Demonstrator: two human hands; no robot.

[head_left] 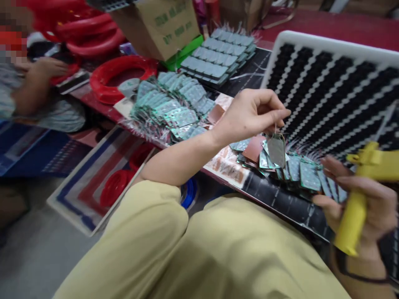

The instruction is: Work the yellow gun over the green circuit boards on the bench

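My left hand [249, 114] pinches a small board [276, 150] by its leads; it hangs just above the loose pile [299, 170], long axis near vertical, leads up. My right hand [361, 203] grips the yellow tool [358, 207]. Neat stacks [218, 56] look finished, I think; much remains.

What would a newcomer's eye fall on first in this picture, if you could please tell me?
Probably the bright yellow plastic tool gripped in the right hand at the lower right. Next, the left hand at centre, pinching a small grey-green circuit board by its wires above a heap of similar boards. Behind stands a large white-framed black grid panel; red plastic rings lie at upper left.
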